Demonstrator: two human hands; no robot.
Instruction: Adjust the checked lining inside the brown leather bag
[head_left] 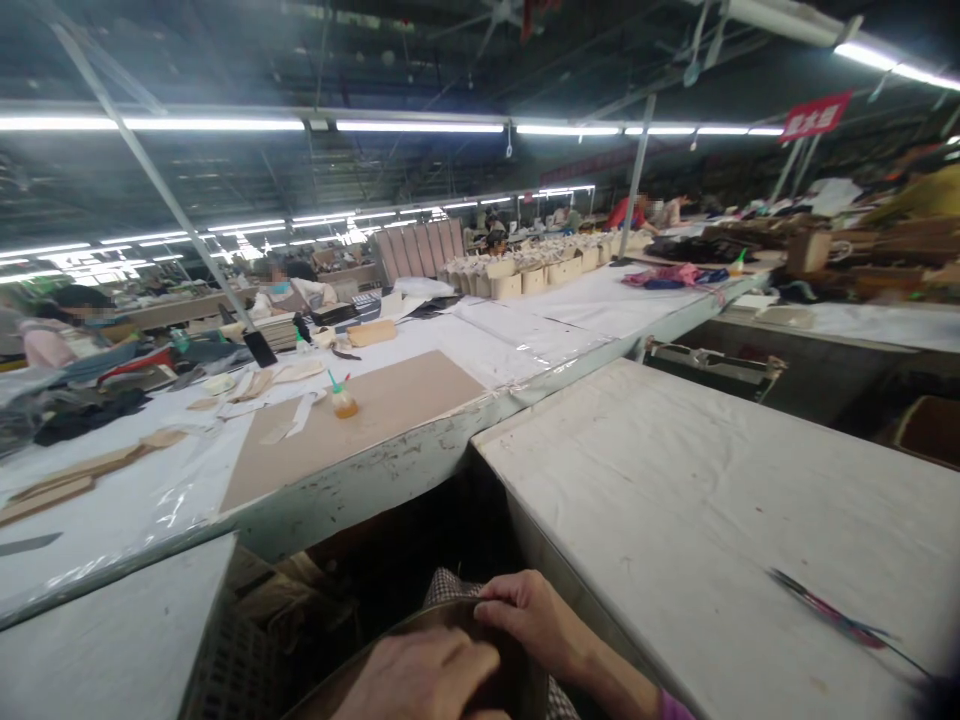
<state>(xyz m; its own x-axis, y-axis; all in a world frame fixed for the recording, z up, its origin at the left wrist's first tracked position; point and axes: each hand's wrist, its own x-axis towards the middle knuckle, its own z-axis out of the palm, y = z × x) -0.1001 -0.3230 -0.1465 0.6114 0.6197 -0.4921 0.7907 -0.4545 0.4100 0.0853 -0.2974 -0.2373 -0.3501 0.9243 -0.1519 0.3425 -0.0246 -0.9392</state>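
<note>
A brown, leather-like piece with a curved rim point(519, 672) is low in front of me, in the gap between two tables. My right hand point(529, 615) pinches its upper edge between thumb and fingers. Across its near side lies my left hand point(420, 672), slightly blurred, with fingers bent and pressed together. The fingertips point toward the inside of the piece, and whatever they hold is hidden. Checked cloth point(450, 588) shows behind the rim and below my right wrist.
A white-covered side table point(720, 480) on the right bears a thin, pen-like tool point(829, 608). On the long bench ahead are a brown board point(375, 410), a glue bottle point(343, 400) and rows of cream bags point(536, 275). A plastic crate point(232, 650) sits lower left. Co-workers sit beyond.
</note>
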